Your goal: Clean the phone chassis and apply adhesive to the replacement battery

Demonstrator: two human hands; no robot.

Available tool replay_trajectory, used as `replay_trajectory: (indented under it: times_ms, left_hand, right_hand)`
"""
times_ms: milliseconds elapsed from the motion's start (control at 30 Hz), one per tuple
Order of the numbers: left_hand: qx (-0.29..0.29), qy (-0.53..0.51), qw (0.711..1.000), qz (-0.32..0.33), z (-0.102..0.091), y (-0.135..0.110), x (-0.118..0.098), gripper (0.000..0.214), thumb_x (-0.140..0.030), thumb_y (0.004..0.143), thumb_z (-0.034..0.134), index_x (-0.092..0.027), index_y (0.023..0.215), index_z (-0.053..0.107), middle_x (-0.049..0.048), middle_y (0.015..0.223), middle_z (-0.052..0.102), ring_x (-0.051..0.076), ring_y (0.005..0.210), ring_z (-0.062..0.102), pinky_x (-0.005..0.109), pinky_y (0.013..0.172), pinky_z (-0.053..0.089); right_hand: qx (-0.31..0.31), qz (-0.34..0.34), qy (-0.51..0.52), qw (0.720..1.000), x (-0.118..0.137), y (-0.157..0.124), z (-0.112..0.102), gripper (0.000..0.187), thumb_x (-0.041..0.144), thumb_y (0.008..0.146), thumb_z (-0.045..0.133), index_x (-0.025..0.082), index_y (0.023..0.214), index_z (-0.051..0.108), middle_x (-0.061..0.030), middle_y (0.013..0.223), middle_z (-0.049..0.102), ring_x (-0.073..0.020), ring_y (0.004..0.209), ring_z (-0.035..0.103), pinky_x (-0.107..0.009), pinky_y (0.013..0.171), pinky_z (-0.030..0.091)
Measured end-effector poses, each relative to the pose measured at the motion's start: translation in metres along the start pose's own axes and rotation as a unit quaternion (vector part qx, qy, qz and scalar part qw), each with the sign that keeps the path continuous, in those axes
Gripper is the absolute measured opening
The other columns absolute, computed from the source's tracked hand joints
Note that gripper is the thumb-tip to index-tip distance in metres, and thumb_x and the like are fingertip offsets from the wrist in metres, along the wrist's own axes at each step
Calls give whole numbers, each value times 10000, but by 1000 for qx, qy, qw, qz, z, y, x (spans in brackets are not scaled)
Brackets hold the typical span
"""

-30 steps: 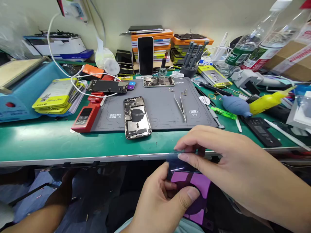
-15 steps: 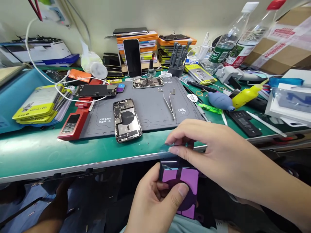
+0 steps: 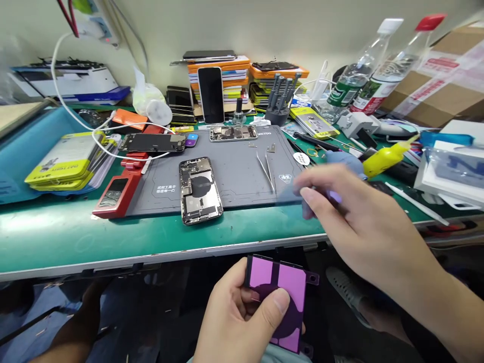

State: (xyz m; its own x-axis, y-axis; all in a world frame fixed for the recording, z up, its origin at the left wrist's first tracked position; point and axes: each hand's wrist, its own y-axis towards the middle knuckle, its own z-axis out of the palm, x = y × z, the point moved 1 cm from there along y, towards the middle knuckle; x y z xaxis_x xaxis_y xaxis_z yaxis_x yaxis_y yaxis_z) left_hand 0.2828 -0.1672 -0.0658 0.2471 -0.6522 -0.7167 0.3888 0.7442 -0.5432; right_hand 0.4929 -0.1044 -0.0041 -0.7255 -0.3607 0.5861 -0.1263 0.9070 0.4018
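Note:
Below the bench edge, my left hand grips a flat black phone battery with purple adhesive patches and a dark round area. Its thumb presses on the face, and black tabs stick out at the battery's right side. My right hand is raised over the front right of the mat, thumb and fingers pinched on a faint clear film, blurred by motion. An opened phone housing with bare inner parts lies at the mat's front edge. Metal tweezers rest on the mat.
On the grey mat lies another opened phone. A phone screen rests over a red holder at left. Screwdrivers, bottles, a yellow squeeze bottle and battery packs crowd the bench.
My right hand has moved up and right, away from the battery, with the clear film. The battery's purple top edge now shows uncovered. My left hand keeps its hold.

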Motion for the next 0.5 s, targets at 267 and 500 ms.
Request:
replay_trajectory:
  times_ms: [267, 500]
  left_hand:
    - [18, -29, 999, 27, -2, 10, 5, 749, -708, 726, 1041, -193, 1238, 858, 59, 932, 854, 134, 731, 739, 222, 717, 611]
    - [-8, 29, 998, 54, -4, 7, 4, 615, -697, 762, 1022, -179, 1062, 877, 40, 898, 834, 147, 805, 713, 206, 736, 587]
  right_hand:
    - [149, 105, 79, 980, 17, -40, 2, 114, 400, 1099, 695, 383, 1078, 807, 48, 1238, 725, -215, 1119, 733, -248, 802, 614]
    - [194, 263, 198, 924, 19, -43, 15, 266, 459, 974, 784, 277, 783, 755, -5, 1062, 682, -238, 962, 683, -324, 810, 516]
